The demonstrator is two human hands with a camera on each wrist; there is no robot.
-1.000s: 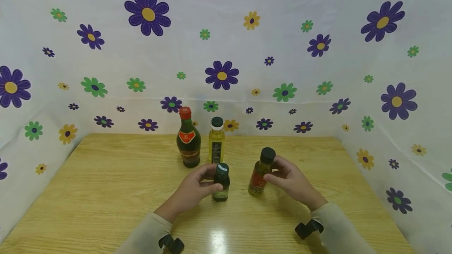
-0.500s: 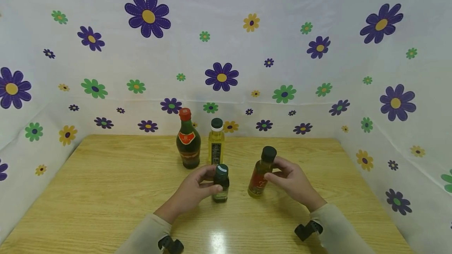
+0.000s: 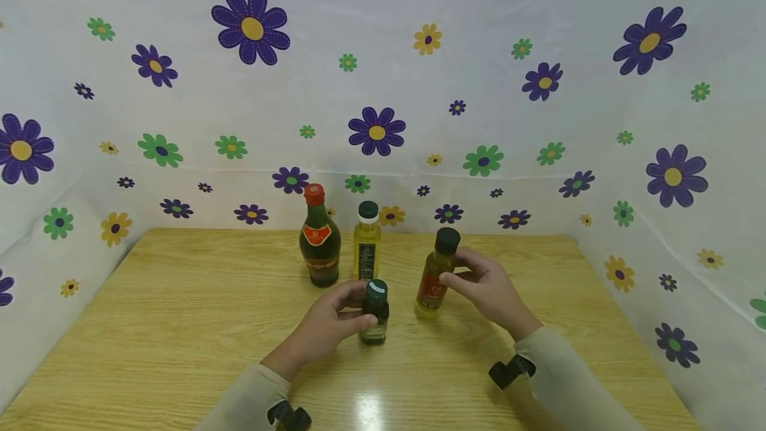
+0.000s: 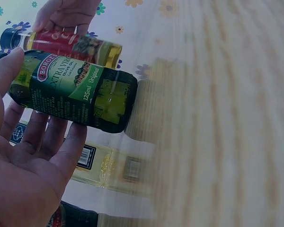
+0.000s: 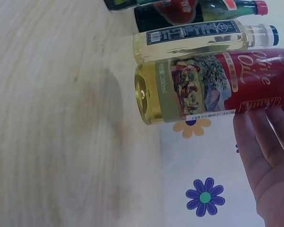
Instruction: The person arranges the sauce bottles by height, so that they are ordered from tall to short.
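Observation:
My left hand [image 3: 320, 321] grips a small dark green olive oil bottle [image 3: 374, 318] between thumb and fingers. It stands upright on the table, and its olive oil label [image 4: 66, 80] faces the left wrist camera. To its right, my right hand [image 3: 491, 288] holds a taller olive oil bottle [image 3: 433, 278] with a red label and black cap. In the right wrist view, the base of this red-labelled bottle [image 5: 203, 90] appears slightly off the table, apart from its shadow. It tilts a little to the right.
Behind the small bottle stands a clear bottle of yellow oil [image 3: 367, 245] with a dark green cap. Left of that is a dark green bottle [image 3: 320, 245] with a red cap. A flower-patterned cloth [image 3: 383, 72] rises behind the wooden table [image 3: 179, 311].
My right hand has raised the red-labelled bottle and moved it slightly left and away from me. The left hand and its small bottle have stayed in place.

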